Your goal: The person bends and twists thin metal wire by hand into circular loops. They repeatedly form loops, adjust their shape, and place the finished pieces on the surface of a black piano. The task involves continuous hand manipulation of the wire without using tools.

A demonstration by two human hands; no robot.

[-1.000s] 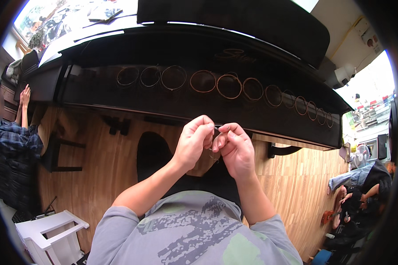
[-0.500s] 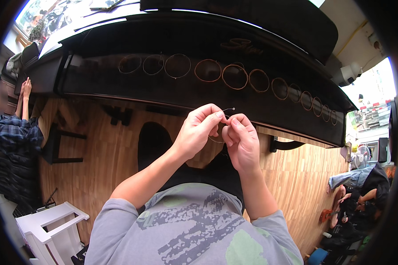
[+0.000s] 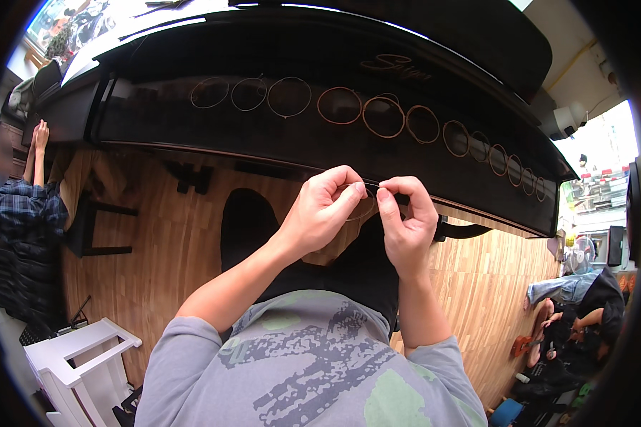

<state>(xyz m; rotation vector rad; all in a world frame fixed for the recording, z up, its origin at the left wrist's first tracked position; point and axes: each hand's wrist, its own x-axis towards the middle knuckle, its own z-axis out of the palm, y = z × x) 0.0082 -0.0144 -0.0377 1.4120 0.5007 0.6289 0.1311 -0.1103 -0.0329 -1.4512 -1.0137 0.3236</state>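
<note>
My left hand (image 3: 319, 210) and my right hand (image 3: 408, 224) are raised in front of the near edge of a black piano (image 3: 214, 132). Both pinch a thin wire string between thumb and fingertips, with a short stretch of it running across the gap. Part of its coil (image 3: 367, 211) curves below, between the hands; the rest is hidden by my fingers. Coiled strings lie in a row along the closed lid: silvery coils at the left, a copper-coloured coil (image 3: 340, 88) and others like it in the middle, and several more toward the right end.
Far left, a person (image 3: 25, 206) in a checked shirt sits by a black stool (image 3: 107, 250). A white stand (image 3: 85, 359) is at lower left. On the right, another person (image 3: 584, 306) is beside a small fan (image 3: 582, 249). Wooden floor (image 3: 477, 292) lies below.
My right hand has moved away to the right, opening a gap between my hands with the string across it. The left hand stays nearly in place. The coils on the lid look unchanged.
</note>
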